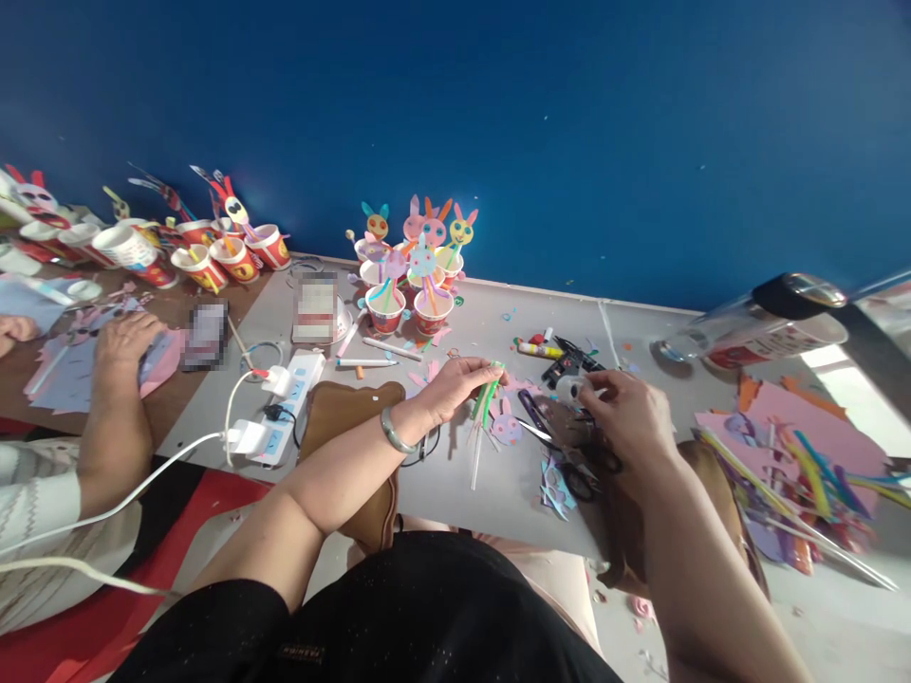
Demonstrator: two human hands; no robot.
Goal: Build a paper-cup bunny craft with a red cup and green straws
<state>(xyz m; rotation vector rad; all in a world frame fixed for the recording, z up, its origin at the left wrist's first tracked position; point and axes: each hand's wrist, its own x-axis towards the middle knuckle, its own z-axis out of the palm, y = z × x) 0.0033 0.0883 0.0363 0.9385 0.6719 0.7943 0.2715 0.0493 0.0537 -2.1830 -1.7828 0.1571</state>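
Observation:
My left hand [455,384], a bangle on its wrist, pinches green strips [488,403] that look like pipe cleaners. A thin white straw [474,470] hangs below them, pointing towards me. Between finger and thumb, my right hand [633,413] grips a small roll of clear tape [567,388], just above the table. A purple paper rabbit head [505,427] lies between the two hands. Scissors with dark handles [582,481] rest below my right hand, partly hidden by it. Blue cut-out paper scraps [556,489] are beside them.
Paper cups with rabbit figures [433,311] stand at the back. A power strip [291,408] with cables lies left, near a co-worker's hand [128,337]. To the right are a clear bottle [683,346] and pink paper [811,427] under pipe cleaners. A glue stick [539,350] lies ahead.

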